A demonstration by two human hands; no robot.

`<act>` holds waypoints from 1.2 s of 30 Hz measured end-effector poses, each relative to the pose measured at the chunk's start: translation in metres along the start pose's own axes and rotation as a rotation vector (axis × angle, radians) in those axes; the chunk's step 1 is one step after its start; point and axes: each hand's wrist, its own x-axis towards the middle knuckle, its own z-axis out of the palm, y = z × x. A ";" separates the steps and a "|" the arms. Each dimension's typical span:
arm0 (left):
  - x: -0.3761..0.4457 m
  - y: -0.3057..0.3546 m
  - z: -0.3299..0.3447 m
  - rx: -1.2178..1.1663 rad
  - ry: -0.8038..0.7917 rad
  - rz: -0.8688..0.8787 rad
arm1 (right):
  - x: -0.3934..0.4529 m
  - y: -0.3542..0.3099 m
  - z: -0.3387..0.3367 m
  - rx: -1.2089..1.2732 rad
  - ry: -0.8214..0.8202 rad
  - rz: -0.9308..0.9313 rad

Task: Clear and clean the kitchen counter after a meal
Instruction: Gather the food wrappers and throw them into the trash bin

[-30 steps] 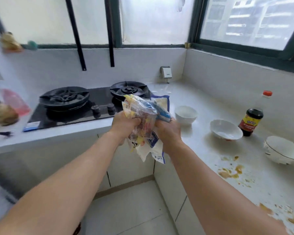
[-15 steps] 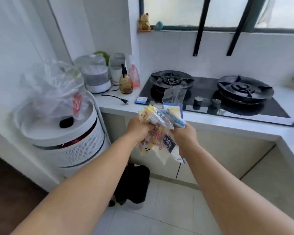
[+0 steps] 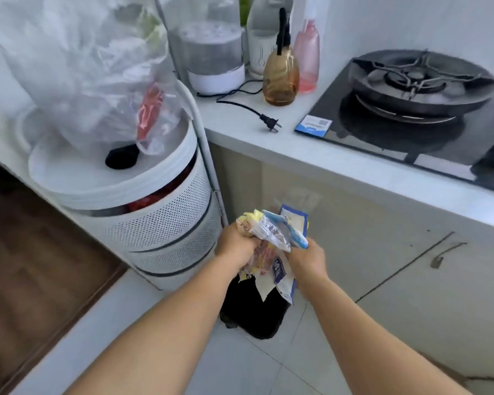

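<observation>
The white counter (image 3: 311, 155) carries a black gas hob (image 3: 411, 109) at right, and far left an amber bottle (image 3: 281, 75), pink bottle (image 3: 307, 64), white appliance (image 3: 214, 55) and loose plug (image 3: 271, 122).

Wrappers (image 3: 271, 246) above bin (image 3: 254, 317), rack (image 3: 154, 223) left, counter (image 3: 311, 149) behind

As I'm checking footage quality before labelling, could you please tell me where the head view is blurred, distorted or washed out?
Head view: the crumpled colourful snack wrappers and both hands, left and right, look slightly motion-smeared; the clear plastic bag top left is washed out by bright light; the wide lens bows the white counter edge; the black gas burner is soft.
</observation>
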 end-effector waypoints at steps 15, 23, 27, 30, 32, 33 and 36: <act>0.125 -0.208 0.111 -0.088 -0.062 -0.204 | 0.149 0.211 0.062 -0.338 -0.125 0.102; 0.130 -0.230 0.109 -0.060 -0.190 -0.211 | 0.160 0.229 0.074 -0.546 -0.217 0.187; 0.112 -0.195 0.093 -0.129 -0.125 -0.173 | 0.141 0.198 0.073 -0.402 -0.163 0.084; 0.094 -0.152 0.079 -0.192 -0.020 -0.128 | 0.112 0.155 0.069 -0.293 -0.076 0.013; 0.076 -0.117 0.065 -0.232 0.025 -0.089 | 0.088 0.122 0.062 -0.223 -0.022 -0.003; 0.066 -0.096 0.056 -0.252 0.036 -0.077 | 0.073 0.101 0.056 -0.191 0.002 0.006; 0.034 -0.046 0.032 -0.314 0.017 -0.043 | 0.034 0.048 0.044 -0.120 0.054 -0.052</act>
